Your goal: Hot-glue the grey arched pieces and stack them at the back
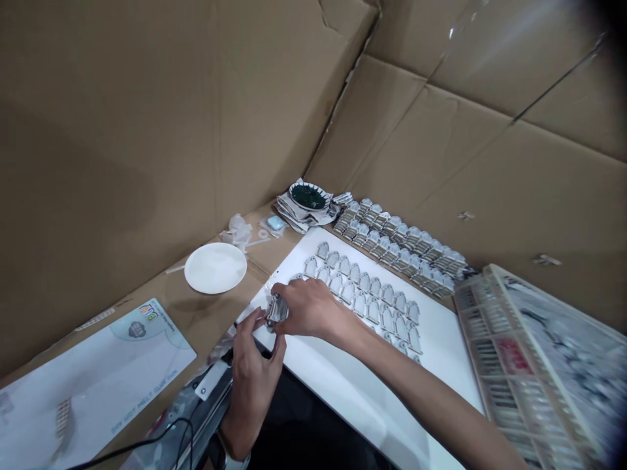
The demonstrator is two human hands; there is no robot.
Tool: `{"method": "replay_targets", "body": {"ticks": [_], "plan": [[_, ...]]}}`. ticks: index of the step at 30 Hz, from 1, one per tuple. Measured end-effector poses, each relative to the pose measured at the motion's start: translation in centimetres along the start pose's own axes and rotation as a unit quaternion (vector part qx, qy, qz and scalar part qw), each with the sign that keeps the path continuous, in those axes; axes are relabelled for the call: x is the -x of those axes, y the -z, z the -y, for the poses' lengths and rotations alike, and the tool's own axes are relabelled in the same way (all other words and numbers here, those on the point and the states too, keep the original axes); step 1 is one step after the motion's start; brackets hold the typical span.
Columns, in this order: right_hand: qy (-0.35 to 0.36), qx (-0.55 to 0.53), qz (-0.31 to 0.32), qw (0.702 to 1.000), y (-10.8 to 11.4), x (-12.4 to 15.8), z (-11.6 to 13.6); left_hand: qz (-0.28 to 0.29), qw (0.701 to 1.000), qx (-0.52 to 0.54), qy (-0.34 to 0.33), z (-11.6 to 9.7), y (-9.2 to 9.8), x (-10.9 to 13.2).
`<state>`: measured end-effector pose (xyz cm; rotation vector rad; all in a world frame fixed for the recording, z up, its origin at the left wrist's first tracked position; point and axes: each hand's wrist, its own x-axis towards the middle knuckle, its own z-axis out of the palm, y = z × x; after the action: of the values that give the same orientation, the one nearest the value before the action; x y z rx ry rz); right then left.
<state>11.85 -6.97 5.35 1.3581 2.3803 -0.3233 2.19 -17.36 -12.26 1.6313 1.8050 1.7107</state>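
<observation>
White board (353,378) | right hand (313,310) pinching small metal part (277,311) | left hand (252,385) curled, gripping it from below

left hand (252,388): bare | right forearm (431,385): bare | left wrist band (236,461): pale

Head-worn camera, looking forward and down, near the hands (308,308)

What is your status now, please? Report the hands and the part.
Left hand and right hand both on small metallic part. Rows of similar pieces on white board, just beyond right hand.
</observation>
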Motion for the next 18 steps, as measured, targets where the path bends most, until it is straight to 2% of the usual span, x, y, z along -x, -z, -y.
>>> {"method": "replay_targets", "body": {"ticks": [5, 10, 12, 18], "plan": [[0.004, 0.004, 0.006, 1.000, -0.1, -0.4, 0.3, -0.013, 1.000, 0.007, -0.010, 0.4, -0.1, 0.0], [0.018, 0.004, 0.016, 1.000, 0.5, -0.2, 0.3, -0.013, 1.000, 0.015, 0.015, 1.0, -0.3, 0.1], [0.025, -0.004, 0.018, 1.000, 0.6, -0.3, 0.2, -0.012, 1.000, 0.014, -0.001, 1.1, -0.1, 0.2], [0.060, -0.041, 0.006, 0.997, -0.1, -0.8, -0.5, 0.029, 0.999, 0.010, -0.029, 1.3, 0.8, 0.1]]}}
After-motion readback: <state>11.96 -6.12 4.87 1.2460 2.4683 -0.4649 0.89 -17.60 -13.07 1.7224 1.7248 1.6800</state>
